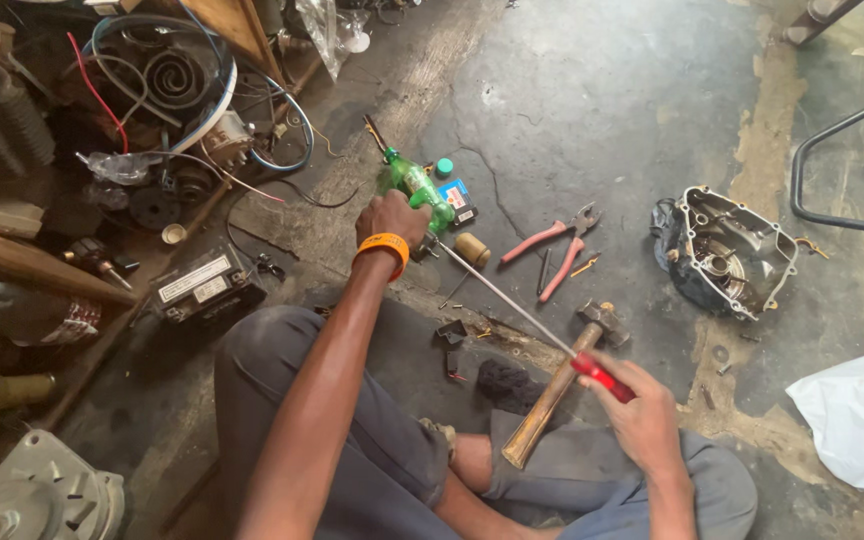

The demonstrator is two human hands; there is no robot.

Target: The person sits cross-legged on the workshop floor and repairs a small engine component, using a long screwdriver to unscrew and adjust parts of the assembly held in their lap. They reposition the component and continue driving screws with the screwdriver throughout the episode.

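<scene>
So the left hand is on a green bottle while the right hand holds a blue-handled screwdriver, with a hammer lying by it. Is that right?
Not quite: the head view shows the screwdriver handle is red, not blue. The left hand is on the green bottle, the right hand holds the screwdriver, and the hammer lies by it.

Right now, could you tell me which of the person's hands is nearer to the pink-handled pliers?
Left. The left hand, gripping the green bottle, is slightly nearer the pink-handled pliers; the right hand, holding the red-handled screwdriver, sits farther below.

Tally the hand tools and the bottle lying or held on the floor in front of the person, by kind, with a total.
Screwdriver, red handle, in the right hand: 1
Hammer, wooden handle: 1
Pliers, pink grips: 1
Green plastic bottle, under the left hand: 1
Total: 4
</scene>
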